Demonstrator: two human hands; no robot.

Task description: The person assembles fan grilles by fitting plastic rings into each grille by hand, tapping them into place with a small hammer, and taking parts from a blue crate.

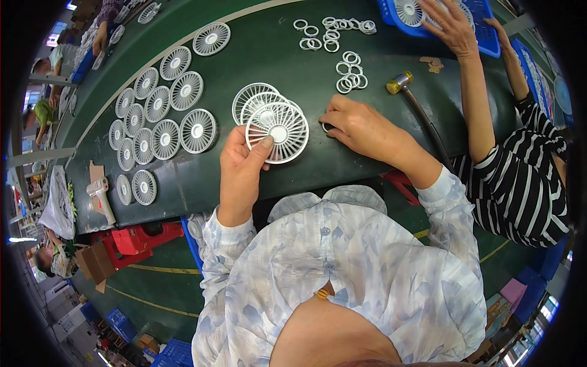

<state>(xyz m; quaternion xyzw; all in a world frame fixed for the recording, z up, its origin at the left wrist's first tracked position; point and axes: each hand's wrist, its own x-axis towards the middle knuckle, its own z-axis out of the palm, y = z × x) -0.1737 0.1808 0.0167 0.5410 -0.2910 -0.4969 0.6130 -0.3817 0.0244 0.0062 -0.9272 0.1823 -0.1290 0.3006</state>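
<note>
Right hand (361, 125), curled; left hand (241, 160), pinching a white spoked disc (279, 134). Just beyond the left, overlapping discs (249, 98) could slide if bumped. The small ring (325, 127) in the right fingertips might drop should their light pinch slip.

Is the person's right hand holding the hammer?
No, the hammer lies on the green table, apart from the right hand.
</note>
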